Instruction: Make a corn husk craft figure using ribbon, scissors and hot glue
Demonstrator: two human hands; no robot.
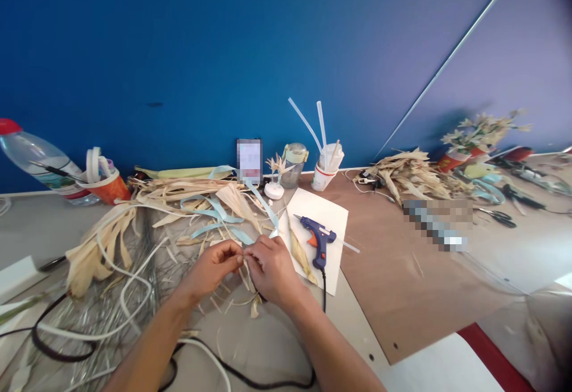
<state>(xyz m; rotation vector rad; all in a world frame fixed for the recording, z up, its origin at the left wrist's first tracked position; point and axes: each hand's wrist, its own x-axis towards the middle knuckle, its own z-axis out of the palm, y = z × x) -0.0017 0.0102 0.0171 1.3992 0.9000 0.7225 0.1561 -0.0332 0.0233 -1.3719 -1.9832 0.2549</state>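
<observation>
My left hand (218,266) and my right hand (273,267) meet fingertip to fingertip above the table, both closed in a pinch. What lies between the fingers is too small and covered to make out; a thin pale strip (245,277) shows just below them. To the right of my right hand, a blue hot glue gun (320,242) with an orange trigger and a clear glue stick lies on a white sheet (336,212). A long dry corn husk (298,249) rests on the same sheet. Light blue ribbon (218,206) curls behind my hands among the husk strips.
Dry husks (102,240) and thin wires (111,314) spread over the left. Along the wall stand a plastic bottle (44,159), an orange cup (107,188), a phone (249,159), a jar (295,165) and a cup with glue sticks (325,177). Black cable (250,385) crosses the front.
</observation>
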